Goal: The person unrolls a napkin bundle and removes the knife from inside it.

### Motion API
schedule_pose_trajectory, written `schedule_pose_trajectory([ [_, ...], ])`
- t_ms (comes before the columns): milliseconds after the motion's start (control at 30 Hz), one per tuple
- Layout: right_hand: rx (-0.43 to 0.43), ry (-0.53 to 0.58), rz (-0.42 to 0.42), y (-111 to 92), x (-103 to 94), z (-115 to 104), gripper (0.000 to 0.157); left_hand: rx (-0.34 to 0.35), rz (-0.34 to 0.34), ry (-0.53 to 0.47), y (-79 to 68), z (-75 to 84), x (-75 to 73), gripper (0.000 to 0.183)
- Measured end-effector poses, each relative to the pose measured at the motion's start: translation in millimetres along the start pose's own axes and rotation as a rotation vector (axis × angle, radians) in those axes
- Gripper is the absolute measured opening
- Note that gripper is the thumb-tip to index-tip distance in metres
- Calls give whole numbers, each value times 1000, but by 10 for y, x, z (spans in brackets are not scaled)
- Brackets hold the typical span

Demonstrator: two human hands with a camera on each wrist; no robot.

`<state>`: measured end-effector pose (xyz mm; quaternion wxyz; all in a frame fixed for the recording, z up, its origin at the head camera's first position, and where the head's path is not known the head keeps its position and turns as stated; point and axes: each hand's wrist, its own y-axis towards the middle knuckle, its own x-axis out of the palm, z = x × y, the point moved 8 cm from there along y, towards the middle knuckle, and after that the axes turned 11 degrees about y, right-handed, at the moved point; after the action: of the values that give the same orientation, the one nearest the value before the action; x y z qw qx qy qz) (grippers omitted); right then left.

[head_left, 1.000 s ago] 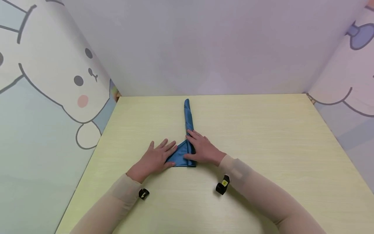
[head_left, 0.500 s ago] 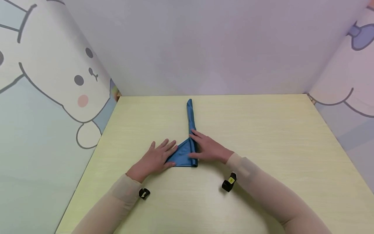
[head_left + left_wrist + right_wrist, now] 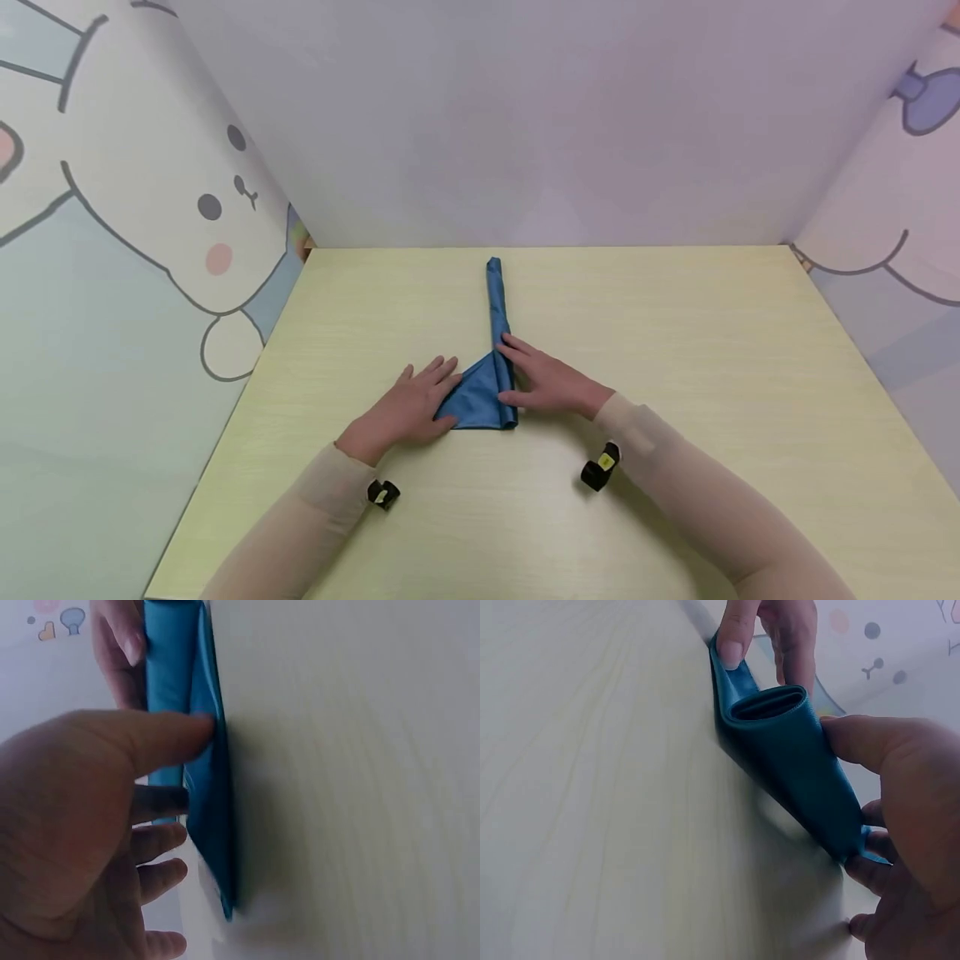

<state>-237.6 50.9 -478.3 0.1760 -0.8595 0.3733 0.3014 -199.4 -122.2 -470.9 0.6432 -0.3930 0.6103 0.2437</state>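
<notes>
One blue cloth (image 3: 474, 403), satin-sheened, partly rolled, lying on the pale wood-grain table (image 3: 675, 358) between your two hands; its slim rolled length runs away from you almost to the table's far edge, and a flat triangular flap spreads to the left at the near end. One roll end (image 3: 786, 733), nearest you, seen end-on in the right wrist view: a flattened, hollow tube holding inner layers of its own fabric (the nearest thing to a container in this lot). One left hand (image 3: 408, 410), yours, fingers spread and straight rather than gripping, thumb and fingertips resting on the flap's left side. One right hand (image 3: 551, 385), yours, ungripped as well, fingers extended against the right side of the roll, thumb touching it close to the near end. Two beige sleeves (image 3: 701, 492), covering your forearms down to the wrists. Two small black devices, one at your left wrist (image 3: 383, 495), one at your right wrist (image 3: 601, 467), the latter with a yellow label. One plain pale back wall (image 3: 487, 125), behind the table. One left side wall (image 3: 112, 358), printed with a white cartoon animal (image 3: 161, 167), pink-cheeked and outlined in grey.
</notes>
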Motion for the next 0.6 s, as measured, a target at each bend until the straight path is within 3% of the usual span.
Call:
schedule_pose_trajectory([
  [300,6,-2,17,-114,-62,86,84,-43,19,0,208,324,-9,69],
  [467,3,1,33,-161,-79,133,84,-81,42,32,262,399,-10,70],
  [600,-30,-22,49,-183,-99,131,84,-88,21,46,266,419,29,76],
])
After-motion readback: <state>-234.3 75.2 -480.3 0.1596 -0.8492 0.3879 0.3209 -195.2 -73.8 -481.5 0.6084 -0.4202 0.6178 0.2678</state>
